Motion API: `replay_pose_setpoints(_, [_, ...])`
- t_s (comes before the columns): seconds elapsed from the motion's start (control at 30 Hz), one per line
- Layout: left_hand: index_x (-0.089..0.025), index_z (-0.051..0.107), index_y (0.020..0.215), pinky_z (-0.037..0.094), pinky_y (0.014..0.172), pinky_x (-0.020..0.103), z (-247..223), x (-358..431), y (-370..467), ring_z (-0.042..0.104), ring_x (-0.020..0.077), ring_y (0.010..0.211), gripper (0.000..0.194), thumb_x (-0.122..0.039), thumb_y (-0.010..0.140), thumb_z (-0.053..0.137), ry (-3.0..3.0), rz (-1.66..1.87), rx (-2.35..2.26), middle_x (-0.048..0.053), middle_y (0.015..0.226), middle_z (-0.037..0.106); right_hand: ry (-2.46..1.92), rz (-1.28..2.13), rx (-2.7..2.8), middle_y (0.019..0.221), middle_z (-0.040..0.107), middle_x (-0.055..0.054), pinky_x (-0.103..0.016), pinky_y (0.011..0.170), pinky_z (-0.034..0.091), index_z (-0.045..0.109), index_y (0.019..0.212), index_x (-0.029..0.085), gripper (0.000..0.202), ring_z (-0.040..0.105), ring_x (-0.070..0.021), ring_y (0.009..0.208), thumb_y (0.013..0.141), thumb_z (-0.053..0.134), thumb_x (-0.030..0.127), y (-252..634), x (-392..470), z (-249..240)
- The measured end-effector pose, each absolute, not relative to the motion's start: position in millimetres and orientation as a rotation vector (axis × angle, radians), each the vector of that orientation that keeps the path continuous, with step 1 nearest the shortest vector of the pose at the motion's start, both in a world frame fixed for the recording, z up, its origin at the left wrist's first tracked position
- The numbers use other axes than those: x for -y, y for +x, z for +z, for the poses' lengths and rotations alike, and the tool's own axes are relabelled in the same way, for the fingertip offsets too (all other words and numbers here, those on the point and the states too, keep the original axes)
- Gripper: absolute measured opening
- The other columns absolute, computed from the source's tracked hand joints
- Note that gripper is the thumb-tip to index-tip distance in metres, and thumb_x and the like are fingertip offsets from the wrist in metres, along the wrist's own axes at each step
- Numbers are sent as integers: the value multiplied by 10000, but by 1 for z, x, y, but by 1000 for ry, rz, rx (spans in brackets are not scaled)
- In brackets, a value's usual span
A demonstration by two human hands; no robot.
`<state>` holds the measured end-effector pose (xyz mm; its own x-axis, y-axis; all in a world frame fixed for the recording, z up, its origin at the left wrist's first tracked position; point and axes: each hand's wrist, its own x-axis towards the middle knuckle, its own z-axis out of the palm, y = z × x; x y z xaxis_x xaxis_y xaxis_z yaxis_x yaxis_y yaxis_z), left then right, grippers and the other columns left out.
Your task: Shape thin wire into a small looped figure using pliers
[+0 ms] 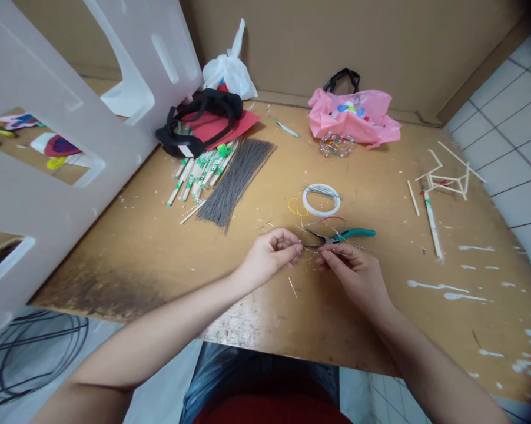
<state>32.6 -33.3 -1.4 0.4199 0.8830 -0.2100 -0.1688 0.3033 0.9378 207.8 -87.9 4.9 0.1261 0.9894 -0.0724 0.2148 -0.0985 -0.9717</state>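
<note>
My left hand (272, 254) and my right hand (351, 268) meet over the middle of the wooden table (137, 247), fingertips pinched on a thin piece of wire (308, 252) stretched between them. Just beyond the fingers lie teal-handled pliers (342, 235), jaws pointing left. A white coil of wire (321, 200) and small yellow loops (296, 208) rest a little farther back. A short loose wire piece (292, 287) lies near my left wrist.
A bundle of grey wires (236, 179) and wrapped chopsticks (199, 174) lie at the left. Behind stand a pink bag (354, 115), a black strap bag (195, 121) and a white plastic bag (230, 68). A stick frame (446, 176) sits right. White plastic panel (49, 118) at left.
</note>
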Motion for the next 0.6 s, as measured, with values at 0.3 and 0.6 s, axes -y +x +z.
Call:
replay_pose_setpoints(0.3, [-136,531,875,466,509,206,-9,37,36,587,92,588,371,-307,647,769,1025,684,-824,-6,712,611,-1457,1227,1083,656,695,-12,-304,627,556,657,777,189,264,653,-143,579,726,677,448,206,82,3])
replay_pose_setpoints(0.6, [-123,533,807,491,589,234,-10,38,38,592,85,580,323,-291,658,765,944,694,-723,-14,666,605,-1507,1085,1275,645,661,-4,-289,580,516,691,746,197,157,603,-132,548,725,686,353,204,83,4])
